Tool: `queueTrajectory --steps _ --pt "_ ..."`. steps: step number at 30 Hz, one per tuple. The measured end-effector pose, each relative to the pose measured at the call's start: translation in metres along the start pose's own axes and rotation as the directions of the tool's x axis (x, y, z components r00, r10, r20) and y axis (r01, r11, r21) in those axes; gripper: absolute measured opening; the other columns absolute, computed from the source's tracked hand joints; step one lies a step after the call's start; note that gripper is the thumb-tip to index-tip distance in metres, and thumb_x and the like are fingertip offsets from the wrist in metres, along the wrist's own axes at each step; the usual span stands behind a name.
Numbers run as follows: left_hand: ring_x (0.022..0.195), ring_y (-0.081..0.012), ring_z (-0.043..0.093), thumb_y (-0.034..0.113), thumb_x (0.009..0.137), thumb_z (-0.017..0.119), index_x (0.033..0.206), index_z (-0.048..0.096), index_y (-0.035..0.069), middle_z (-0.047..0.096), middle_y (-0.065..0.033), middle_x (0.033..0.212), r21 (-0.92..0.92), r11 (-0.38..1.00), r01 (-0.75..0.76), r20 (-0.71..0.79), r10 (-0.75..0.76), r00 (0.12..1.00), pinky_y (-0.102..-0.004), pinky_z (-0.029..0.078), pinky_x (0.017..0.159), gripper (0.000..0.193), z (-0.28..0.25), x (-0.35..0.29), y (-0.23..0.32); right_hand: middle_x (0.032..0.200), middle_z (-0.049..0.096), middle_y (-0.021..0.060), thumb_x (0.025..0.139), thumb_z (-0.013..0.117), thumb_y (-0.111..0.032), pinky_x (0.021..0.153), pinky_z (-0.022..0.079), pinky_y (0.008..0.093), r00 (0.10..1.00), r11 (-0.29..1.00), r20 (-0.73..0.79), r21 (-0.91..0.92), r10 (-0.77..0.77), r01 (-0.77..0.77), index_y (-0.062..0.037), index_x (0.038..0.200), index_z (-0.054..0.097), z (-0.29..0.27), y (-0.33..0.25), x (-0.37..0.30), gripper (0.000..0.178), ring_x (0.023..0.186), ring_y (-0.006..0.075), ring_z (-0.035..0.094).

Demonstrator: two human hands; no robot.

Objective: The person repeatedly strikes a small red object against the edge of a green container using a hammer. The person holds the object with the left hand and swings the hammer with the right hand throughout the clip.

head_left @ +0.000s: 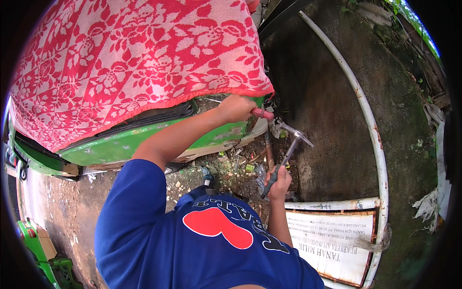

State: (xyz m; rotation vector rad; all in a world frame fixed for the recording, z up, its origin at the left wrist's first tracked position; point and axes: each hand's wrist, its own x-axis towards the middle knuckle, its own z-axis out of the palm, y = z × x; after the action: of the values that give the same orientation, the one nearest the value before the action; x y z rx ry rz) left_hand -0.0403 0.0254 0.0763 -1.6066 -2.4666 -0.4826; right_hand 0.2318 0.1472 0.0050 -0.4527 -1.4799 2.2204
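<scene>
My left hand (238, 108) is closed around a red-handled tool (263, 113) beside the corner of a worn green vehicle (125, 143). The handle's butt end sticks out to the right of my fist. A thin, light shaft shows to the left of it, but its tip is hidden. In my right hand (279, 183), closed on the dark grip, is a hammer (288, 153) tilted up and to the right. Its metal head is just right of the red butt end, with a small gap. A red and white floral cloth (144, 53) drapes over the vehicle above my left hand.
A rusty white pipe frame (362, 98) curves along the right and holds a white sign (327, 241) at the lower right. Litter and dry leaves (240, 168) cover the ground below the vehicle. A mossy wall (332, 115) rises at right; a green toy-like object (45, 250) stands lower left.
</scene>
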Motion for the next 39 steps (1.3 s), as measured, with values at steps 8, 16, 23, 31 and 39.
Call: queueTrajectory --steps 8,16,23,31,39 --pt "0.065 -0.0297 0.063 0.025 0.076 0.066 0.081 0.064 0.014 0.061 -0.0059 0.069 -0.035 0.984 -0.174 -0.122 0.169 0.978 -0.0431 0.049 0.056 0.011 -0.011 -0.025 -0.001 0.062 0.051 0.0089 0.1 0.044 -0.044 0.042 0.042 0.0273 0.998 0.999 0.058 0.03 0.013 -0.015 -0.0027 0.083 0.049 0.004 -0.003 0.004 0.045 0.047 0.0151 0.048" --pt "0.064 -0.0289 0.063 0.027 0.075 0.067 0.08 0.061 0.015 0.059 -0.0038 0.068 -0.108 0.942 -0.317 -0.173 0.296 0.94 -0.043 0.048 0.053 0.014 -0.01 -0.029 0.014 0.057 0.048 0.0096 0.101 0.039 -0.045 0.04 0.038 0.0272 1.0 0.999 0.01 0.041 0.028 -0.028 -0.0039 0.08 0.047 0.008 -0.012 0.007 0.048 0.042 0.0159 0.044" --pt "0.064 -0.0297 0.062 0.025 0.074 0.067 0.085 0.062 0.018 0.06 -0.0032 0.069 -0.162 0.929 -0.334 -0.202 0.3 0.932 -0.0436 0.047 0.054 0.014 -0.021 -0.022 0.008 0.058 0.049 0.0093 0.101 0.041 -0.045 0.04 0.039 0.0271 0.999 0.999 -0.022 0.016 0.047 -0.047 -0.0041 0.08 0.047 -0.004 -0.013 -0.004 0.046 0.043 0.0156 0.046" --pt "0.057 -0.0285 0.057 0.023 0.079 0.068 0.068 0.054 0.013 0.054 -0.0045 0.06 -0.161 0.903 -0.397 -0.266 0.348 0.899 -0.0427 0.043 0.05 0.021 -0.034 -0.04 0.001 0.058 0.049 0.009 0.101 0.042 -0.044 0.041 0.039 0.0271 0.999 0.999 -0.008 -0.007 0.043 -0.043 -0.0039 0.079 0.048 -0.01 -0.015 -0.009 0.046 0.043 0.0153 0.046" --pt "0.045 -0.0304 0.046 0.019 0.079 0.072 0.057 0.04 0.009 0.041 -0.0075 0.052 -0.147 0.926 -0.348 -0.455 0.249 0.855 -0.0413 0.036 0.042 0.04 -0.038 -0.075 -0.006 0.057 0.05 0.0093 0.101 0.043 -0.043 0.041 0.04 0.0271 0.998 0.997 -0.019 -0.052 0.061 -0.062 -0.0024 0.08 0.049 -0.018 -0.026 -0.024 0.046 0.043 0.0156 0.047"
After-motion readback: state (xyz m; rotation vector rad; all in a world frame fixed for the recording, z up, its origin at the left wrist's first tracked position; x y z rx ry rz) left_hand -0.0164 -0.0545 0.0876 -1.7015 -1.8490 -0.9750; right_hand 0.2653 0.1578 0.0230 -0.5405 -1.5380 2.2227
